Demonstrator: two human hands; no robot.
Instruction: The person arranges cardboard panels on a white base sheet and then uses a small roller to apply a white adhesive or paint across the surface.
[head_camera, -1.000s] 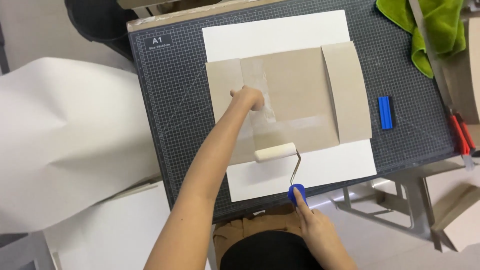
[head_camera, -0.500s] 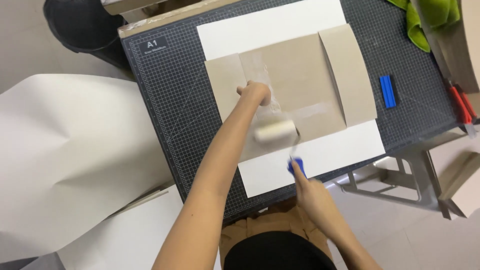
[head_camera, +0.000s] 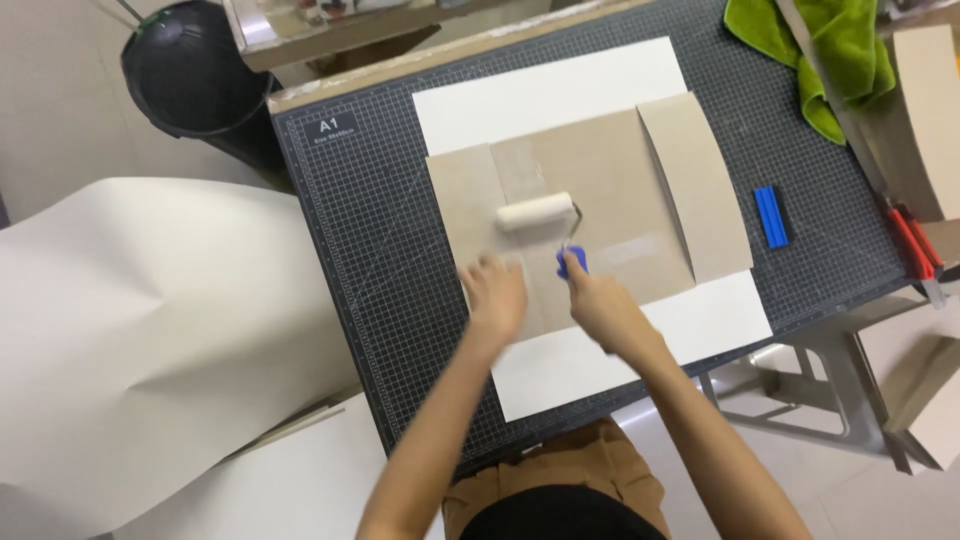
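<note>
Near edge: tan trousers at the bottom of the view, both forearms reaching up over the table. Pale floor and a grey metal stand (head_camera: 800, 380) at lower right.

Surface: dark gridded cutting mat (head_camera: 370, 260), a white sheet (head_camera: 560, 95) on it, a grey-brown board panel (head_camera: 600, 200) on top of the sheet. A big white paper roll sheet (head_camera: 150, 330) drapes off the left side.

Left hand (head_camera: 497, 295) lies flat on the board's near left part, fingers spread, motion-blurred, holding nothing.

Right hand (head_camera: 600, 305) is clamped around the blue handle (head_camera: 570, 263) of a small paint roller (head_camera: 536, 212). Roller sleeve rests on the board, just beyond both hands; long axis runs left-right, slightly tilted up to the right. Handle points back toward the person.

Farther right: blue block (head_camera: 770, 216) on the mat, red-handled tool (head_camera: 912, 243) at the table edge, green cloth (head_camera: 830, 60) at the far corner. Black bin (head_camera: 190, 80) at far left.
</note>
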